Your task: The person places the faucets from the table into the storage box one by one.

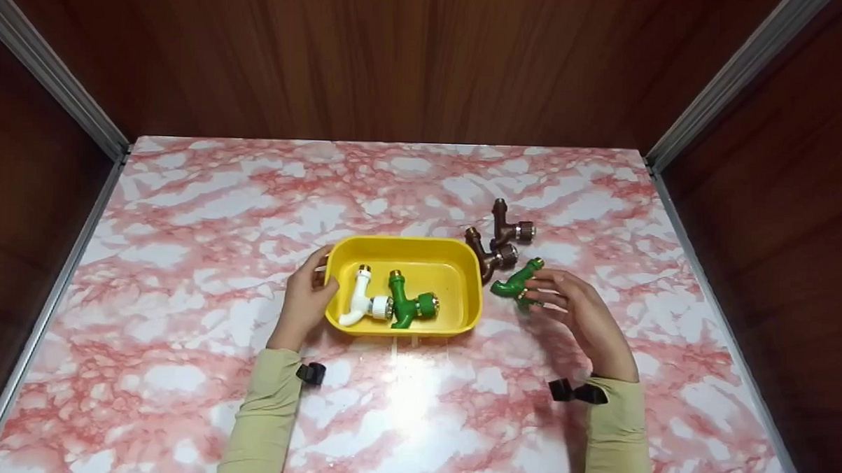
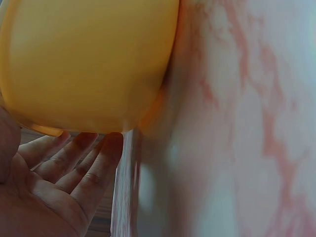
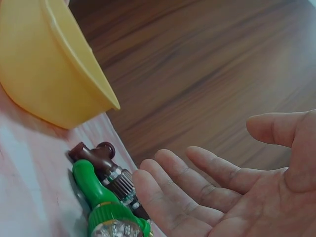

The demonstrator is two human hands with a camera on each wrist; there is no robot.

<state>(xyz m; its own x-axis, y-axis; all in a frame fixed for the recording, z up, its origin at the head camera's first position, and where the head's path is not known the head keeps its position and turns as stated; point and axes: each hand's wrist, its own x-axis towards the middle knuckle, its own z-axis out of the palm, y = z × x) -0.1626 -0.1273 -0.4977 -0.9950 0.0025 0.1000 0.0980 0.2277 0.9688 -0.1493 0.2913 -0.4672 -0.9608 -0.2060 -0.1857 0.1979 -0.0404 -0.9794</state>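
The yellow tub (image 1: 454,283) stands on the pink-and-white marbled table (image 1: 178,378). At the tub's left end, the left hand (image 1: 302,308) holds it, thumb at the rim and fingers against the outer wall. Inside the tub, toward its left side, lies a white tap (image 1: 358,303), with 1 green tap (image 1: 403,307) just to its right. Off the tub's right end are 2 more in brown: the nearer brown tap (image 1: 489,261) close by the wall, the farther brown tap (image 1: 503,232) beyond it. Also right of the tub lies the loose green tap (image 1: 510,287); the right hand (image 1: 590,318) is over it, fingers extended and apart, though whether they touch it I cannot tell.
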